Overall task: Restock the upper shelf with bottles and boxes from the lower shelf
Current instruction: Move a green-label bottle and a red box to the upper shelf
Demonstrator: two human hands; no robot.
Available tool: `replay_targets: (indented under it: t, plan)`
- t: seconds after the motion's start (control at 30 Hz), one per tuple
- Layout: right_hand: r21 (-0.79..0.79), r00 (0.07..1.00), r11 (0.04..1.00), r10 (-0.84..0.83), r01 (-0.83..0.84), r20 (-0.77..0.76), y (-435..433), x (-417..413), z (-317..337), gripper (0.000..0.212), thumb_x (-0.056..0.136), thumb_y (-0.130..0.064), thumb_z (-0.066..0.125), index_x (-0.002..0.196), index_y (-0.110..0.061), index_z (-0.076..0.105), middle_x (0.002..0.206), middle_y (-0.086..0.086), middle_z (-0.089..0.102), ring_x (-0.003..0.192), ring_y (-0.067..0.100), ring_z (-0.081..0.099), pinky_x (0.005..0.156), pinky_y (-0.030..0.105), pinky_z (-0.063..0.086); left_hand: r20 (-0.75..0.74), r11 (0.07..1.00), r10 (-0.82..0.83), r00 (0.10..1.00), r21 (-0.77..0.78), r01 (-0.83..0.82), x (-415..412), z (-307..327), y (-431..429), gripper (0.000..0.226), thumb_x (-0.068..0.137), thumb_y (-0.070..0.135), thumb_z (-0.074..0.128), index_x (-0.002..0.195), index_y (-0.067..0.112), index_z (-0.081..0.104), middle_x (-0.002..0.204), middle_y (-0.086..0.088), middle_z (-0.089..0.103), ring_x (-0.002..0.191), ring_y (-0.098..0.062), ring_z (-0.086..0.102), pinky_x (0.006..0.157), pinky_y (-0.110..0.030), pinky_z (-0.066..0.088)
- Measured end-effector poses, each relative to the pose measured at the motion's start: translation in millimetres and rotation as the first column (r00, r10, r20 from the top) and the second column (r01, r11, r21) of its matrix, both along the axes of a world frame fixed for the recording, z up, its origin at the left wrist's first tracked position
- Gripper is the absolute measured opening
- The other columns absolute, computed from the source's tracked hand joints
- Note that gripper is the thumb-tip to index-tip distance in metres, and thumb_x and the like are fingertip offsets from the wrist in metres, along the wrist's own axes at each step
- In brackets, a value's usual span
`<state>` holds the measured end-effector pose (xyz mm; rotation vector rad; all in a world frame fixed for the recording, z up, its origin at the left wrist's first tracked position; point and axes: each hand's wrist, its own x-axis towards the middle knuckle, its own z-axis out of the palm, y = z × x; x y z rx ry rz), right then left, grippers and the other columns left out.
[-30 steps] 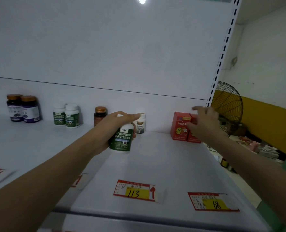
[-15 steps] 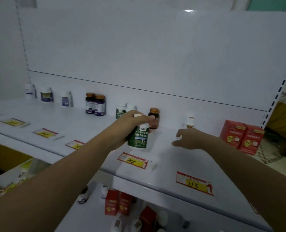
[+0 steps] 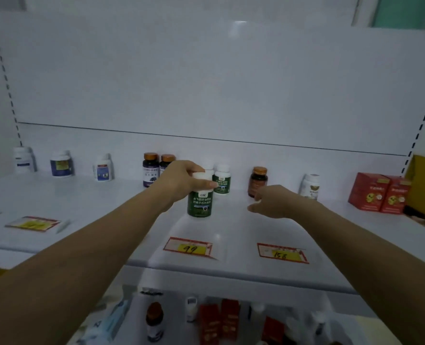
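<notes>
White shelving fills my view. On the upper shelf (image 3: 121, 220) the left hand (image 3: 181, 180) grips the white cap of the green bottle (image 3: 200, 202), upright at 12 o'clock from the 99 tag (image 3: 190, 248). I cannot tell if its base touches down. Its knuckles half hide one of the matching green bottles (image 3: 221, 181). At 3 o'clock the right hand (image 3: 273, 201) hangs loosely curled, holding nothing, covering the foot of the amber bottle (image 3: 258, 179). At 6 o'clock the lower shelf (image 3: 293, 327) is blurred and cut off.
</notes>
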<state>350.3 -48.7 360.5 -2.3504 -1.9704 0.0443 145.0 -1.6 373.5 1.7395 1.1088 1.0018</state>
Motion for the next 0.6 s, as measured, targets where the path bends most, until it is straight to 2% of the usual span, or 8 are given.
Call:
replay_targets:
  t: [0.1, 0.17, 0.2, 0.27, 0.4, 0.6]
  plan:
    - [0.000, 0.997, 0.998, -0.069, 0.069, -0.028, 3.2, -15.8, -3.2, 0.046, 0.094, -0.040, 0.050, 0.124, -0.006, 0.057, 0.124, 0.013, 0.059, 0.112, 0.026, 0.056, 0.089, 0.029, 0.045, -0.076, 1.000, 0.013, 0.997, 0.020, -0.012, -4.1, -4.8, 24.1, 0.044, 0.068, 0.018, 0.082, 0.105, 0.006, 0.061, 0.100, -0.006, 0.063, 0.095, -0.022, 0.060, 0.076, -0.030, 0.052]
    - [-0.017, 0.994, 0.995, -0.103, 0.102, -0.032, 6.0, -21.4, -5.0, 0.046, 0.094, -0.039, 0.050, 0.125, -0.006, 0.056, 0.125, 0.013, 0.058, 0.113, 0.026, 0.056, 0.089, 0.029, 0.045, -0.103, 0.999, 0.010, 0.995, 0.040, -0.006, -2.8, -11.0, 37.5, 0.039, 0.069, 0.018, 0.081, 0.101, 0.006, 0.061, 0.094, -0.004, 0.062, 0.089, -0.020, 0.058, 0.062, -0.022, 0.046]
    - [-0.018, 0.993, 0.993, -0.116, 0.116, -0.030, 8.3, -23.0, -5.4, 0.046, 0.094, -0.039, 0.050, 0.125, -0.006, 0.055, 0.125, 0.013, 0.058, 0.113, 0.026, 0.056, 0.089, 0.028, 0.045, -0.101, 0.999, 0.008, 0.995, 0.051, -0.003, -1.1, -14.5, 44.6, 0.037, 0.069, 0.018, 0.081, 0.099, 0.007, 0.061, 0.093, -0.004, 0.061, 0.087, -0.019, 0.058, 0.060, -0.021, 0.044]
    - [-0.014, 0.991, 0.991, -0.131, 0.131, -0.019, 15.6, -23.7, -5.7, 0.047, 0.094, -0.040, 0.050, 0.126, -0.006, 0.055, 0.126, 0.013, 0.058, 0.114, 0.026, 0.055, 0.089, 0.029, 0.044, -0.069, 0.999, 0.002, 0.998, 0.054, 0.001, 4.5, -20.2, 58.9, 0.035, 0.070, 0.017, 0.081, 0.096, 0.007, 0.060, 0.093, -0.006, 0.061, 0.087, -0.020, 0.058, 0.065, -0.024, 0.046]
    - [-0.003, 0.991, 0.991, -0.130, 0.130, -0.013, 35.4, -19.6, -8.0, 0.046, 0.094, -0.039, 0.049, 0.126, -0.006, 0.056, 0.124, 0.013, 0.059, 0.111, 0.026, 0.057, 0.089, 0.028, 0.045, -0.015, 0.997, 0.014, 1.000, 0.073, -0.013, 19.9, -28.5, 86.1, 0.039, 0.073, 0.020, 0.078, 0.104, 0.004, 0.061, 0.102, -0.011, 0.064, 0.097, -0.026, 0.061, 0.079, -0.032, 0.048]
    - [-0.005, 0.991, 0.991, -0.134, 0.134, -0.020, 60.4, -12.0, -16.4, 0.044, 0.094, -0.037, 0.049, 0.124, -0.006, 0.056, 0.120, 0.013, 0.060, 0.108, 0.025, 0.058, 0.088, 0.028, 0.046, 0.012, 0.991, 0.049, 0.999, 0.124, -0.050, 36.9, -34.6, 117.7, 0.040, 0.075, 0.017, 0.076, 0.110, 0.003, 0.064, 0.111, -0.011, 0.065, 0.103, -0.024, 0.060, 0.084, -0.030, 0.046]
